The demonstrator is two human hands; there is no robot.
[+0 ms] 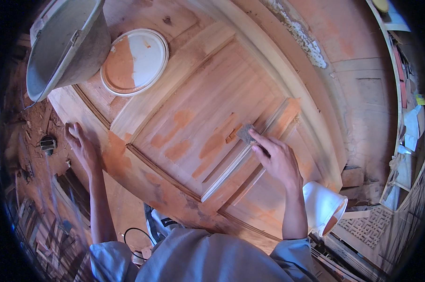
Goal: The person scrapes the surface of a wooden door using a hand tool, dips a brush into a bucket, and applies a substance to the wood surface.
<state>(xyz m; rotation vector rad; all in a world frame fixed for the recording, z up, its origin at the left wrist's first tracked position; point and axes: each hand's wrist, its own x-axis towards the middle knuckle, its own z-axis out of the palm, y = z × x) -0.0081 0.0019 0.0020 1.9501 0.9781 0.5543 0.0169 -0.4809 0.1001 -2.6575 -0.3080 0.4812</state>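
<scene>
A grey, tapered bucket (91, 52), cut off above, blocks part of the orange-patched, pale wooden panelled door (184, 98). My left hand (85, 152) is loosely open at its edge, contact unclear. Then a round white lid (142, 63), smeared orange. My right hand (279, 162) grasps a small grey pad (244, 133) on the door, underside hidden; my forearm partly covers a white tub (321, 202).

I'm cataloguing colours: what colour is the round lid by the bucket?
The lid is white, with orange-brown over its left part; see the head view.
</scene>
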